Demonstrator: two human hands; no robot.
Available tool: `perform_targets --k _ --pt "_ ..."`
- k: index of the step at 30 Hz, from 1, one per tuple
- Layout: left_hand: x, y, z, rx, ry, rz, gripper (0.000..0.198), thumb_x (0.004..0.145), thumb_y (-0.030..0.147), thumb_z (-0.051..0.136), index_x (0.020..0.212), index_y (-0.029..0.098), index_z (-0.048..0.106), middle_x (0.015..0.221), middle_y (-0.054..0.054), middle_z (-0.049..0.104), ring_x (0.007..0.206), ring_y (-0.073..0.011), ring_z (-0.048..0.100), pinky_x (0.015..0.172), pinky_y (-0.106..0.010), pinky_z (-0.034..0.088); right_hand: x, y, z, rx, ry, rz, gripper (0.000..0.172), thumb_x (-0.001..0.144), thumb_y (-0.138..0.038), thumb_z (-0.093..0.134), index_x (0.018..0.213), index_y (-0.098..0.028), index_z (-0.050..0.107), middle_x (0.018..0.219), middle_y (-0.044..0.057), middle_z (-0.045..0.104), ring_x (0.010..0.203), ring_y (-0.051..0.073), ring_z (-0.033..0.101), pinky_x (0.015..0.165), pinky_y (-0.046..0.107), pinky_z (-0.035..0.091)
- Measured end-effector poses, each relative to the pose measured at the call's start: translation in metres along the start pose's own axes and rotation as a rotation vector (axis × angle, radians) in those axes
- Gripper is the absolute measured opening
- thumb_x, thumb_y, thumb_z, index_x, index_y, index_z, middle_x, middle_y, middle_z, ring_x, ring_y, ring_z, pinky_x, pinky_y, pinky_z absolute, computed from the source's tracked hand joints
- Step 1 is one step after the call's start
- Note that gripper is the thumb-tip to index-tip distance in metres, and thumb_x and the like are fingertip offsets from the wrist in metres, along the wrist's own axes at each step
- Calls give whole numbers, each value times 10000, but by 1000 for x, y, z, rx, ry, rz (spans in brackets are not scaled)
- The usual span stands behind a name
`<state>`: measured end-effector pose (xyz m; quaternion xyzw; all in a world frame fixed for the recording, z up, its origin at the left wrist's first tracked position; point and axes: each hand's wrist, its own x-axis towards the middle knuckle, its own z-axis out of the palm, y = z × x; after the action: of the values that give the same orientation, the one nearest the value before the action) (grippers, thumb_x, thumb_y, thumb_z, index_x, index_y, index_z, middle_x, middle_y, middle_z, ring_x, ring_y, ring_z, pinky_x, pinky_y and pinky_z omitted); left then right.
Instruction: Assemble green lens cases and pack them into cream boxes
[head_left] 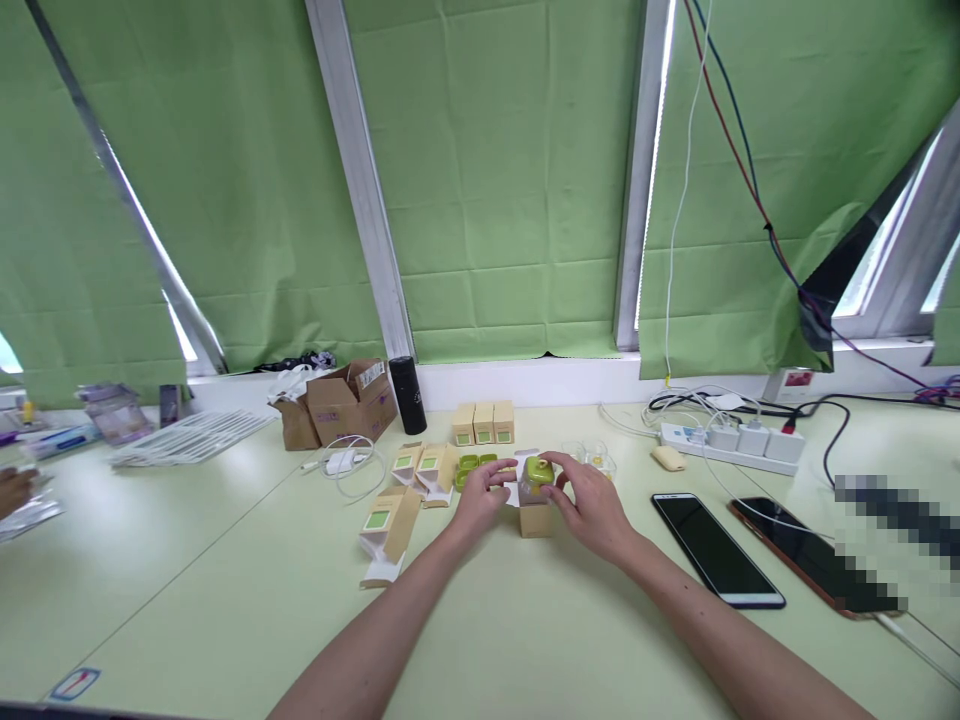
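Observation:
A small clear container with a green lid (538, 472) stands in or just above a small tan carton (535, 521); I cannot tell how deep it sits. My right hand (592, 505) has its thumb and fingers closed on the container's lid and side. On the other side, my left hand (484, 495) has its fingers apart and stretched toward the carton's white flap, perhaps touching it. Several green lids (471, 468) lie just beyond my left hand. Clear cups (596, 455) stand behind my right hand, partly hidden by it.
Opened tan cartons (391, 520) lie to the left, and three closed ones (484, 423) stand at the back. Behind them are a cardboard box (352, 405) and a black bottle (407, 395). Phones (716, 548) and a power strip (731, 445) with cables lie right. Another person's hand (15, 490) shows far left.

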<state>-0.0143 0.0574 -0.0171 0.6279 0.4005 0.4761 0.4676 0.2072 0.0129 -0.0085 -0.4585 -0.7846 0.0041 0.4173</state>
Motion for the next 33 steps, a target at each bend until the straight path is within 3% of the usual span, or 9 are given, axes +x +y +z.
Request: perform_targets --k 7,13,21,33 --pt "0 1 1 10 -2 5 606 615 81 573 1203 136 707 1067 -130 788 1040 -280 727 790 -309 512 0 -5 -1 -2 -14 -73 278 1018 -252 522 1295 -250 541 1085 47 754 826 220 701 796 370 449" --pt "-1 4 2 26 14 -9 599 606 90 575 1187 130 710 1014 -116 786 1031 -276 721 778 -300 498 -1 -5 -1 16 -58 -77 247 1017 -237 523 1263 -238 543 1081 58 748 843 231 690 814 383 415" --pt "-4 10 4 18 14 -9 584 612 89 571 1176 134 712 978 -95 771 1057 -267 707 782 -284 488 -1 -9 -1 20 -111 -94 268 969 -194 522 1232 -238 548 1157 83 726 977 268 668 836 391 417" --pt "-4 12 5 25 17 -22 576 601 73 567 1153 133 718 1002 -101 762 1067 -270 703 776 -280 494 -5 -11 0 28 -127 -88 237 917 -179 546 1148 -229 551 1054 72 692 912 260 592 778 368 424"
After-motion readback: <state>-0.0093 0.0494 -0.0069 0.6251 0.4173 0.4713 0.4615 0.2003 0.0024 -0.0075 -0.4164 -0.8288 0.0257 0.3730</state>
